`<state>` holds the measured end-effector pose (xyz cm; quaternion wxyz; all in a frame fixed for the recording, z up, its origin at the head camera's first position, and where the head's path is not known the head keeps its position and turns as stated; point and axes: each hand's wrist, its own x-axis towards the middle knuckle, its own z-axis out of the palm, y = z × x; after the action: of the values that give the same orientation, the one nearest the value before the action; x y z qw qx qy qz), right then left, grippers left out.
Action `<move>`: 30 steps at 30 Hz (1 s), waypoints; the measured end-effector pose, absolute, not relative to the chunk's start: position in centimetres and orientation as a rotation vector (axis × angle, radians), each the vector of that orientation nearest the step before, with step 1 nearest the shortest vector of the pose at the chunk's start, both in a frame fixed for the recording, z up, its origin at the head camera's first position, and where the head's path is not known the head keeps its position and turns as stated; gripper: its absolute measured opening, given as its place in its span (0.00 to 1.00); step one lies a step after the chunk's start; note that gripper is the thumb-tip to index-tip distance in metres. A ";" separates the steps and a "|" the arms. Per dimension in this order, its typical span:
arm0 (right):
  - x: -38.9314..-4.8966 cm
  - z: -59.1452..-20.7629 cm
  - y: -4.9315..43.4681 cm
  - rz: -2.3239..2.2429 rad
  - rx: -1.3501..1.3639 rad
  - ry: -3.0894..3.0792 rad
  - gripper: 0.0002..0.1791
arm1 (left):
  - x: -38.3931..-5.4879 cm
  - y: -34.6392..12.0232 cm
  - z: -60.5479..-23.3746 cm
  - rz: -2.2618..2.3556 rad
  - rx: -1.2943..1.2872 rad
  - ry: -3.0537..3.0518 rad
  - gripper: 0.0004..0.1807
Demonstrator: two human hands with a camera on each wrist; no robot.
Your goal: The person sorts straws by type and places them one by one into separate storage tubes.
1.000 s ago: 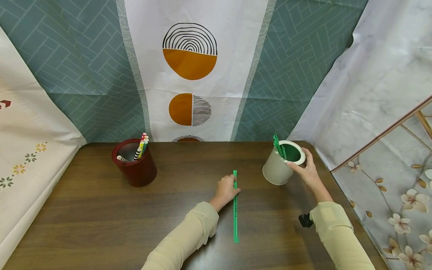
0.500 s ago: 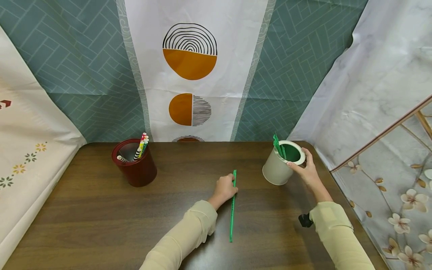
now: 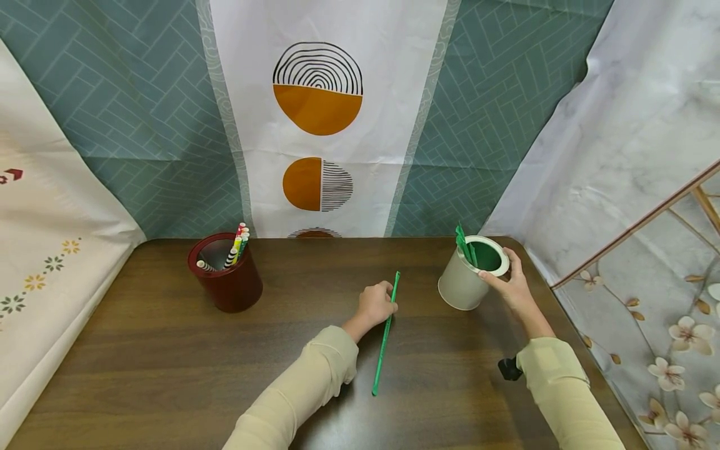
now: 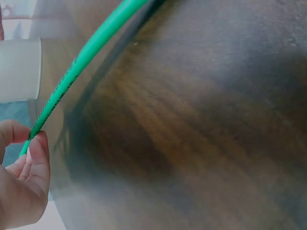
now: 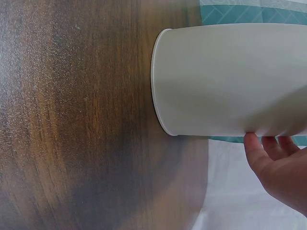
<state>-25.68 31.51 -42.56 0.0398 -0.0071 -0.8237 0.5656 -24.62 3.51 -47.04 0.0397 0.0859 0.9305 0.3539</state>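
In the head view a long green wrapped straw [image 3: 384, 353] slants over the table, pinched near its upper end by my left hand [image 3: 374, 305]. The left wrist view shows thumb and fingers [image 4: 41, 163] on the straw [image 4: 81, 57], with small dark print along its wrapper. A cream canister [image 3: 460, 284] with a green inside stands at the right, upright, with several green wrapped straws [image 3: 462, 242] leaning in it. My right hand [image 3: 514, 290] grips its right side at the rim. In the right wrist view the fingertips [image 5: 252, 139] touch the canister wall [image 5: 216, 81].
A dark red canister [image 3: 229, 290] stands at the back left, holding several striped and coloured straws [image 3: 239, 244]. The brown wooden table [image 3: 140, 362] meets a hanging patterned cloth [image 3: 315, 144] at the back. Pale cloths hang at both sides.
The straw has tilted, its upper end swinging right and up, its near end left, and it looks lifted off the table. My left hand has shifted slightly left and up. The right hand stays put.
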 end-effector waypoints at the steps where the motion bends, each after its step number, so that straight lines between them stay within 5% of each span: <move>1: -25.7 -42.6 31.5 1.733 -0.023 -2.523 0.43 | -24.7 3.5 -46.9 1.088 0.267 2.850 0.18; 30: -25.4 -42.4 31.6 1.715 0.004 -2.549 0.44 | -27.5 2.7 -40.6 1.384 0.118 2.787 0.13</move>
<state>-25.44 31.56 -42.40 0.0346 0.0013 -0.8292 0.5579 -27.51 2.67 -40.65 0.0138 0.0378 0.8949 0.4444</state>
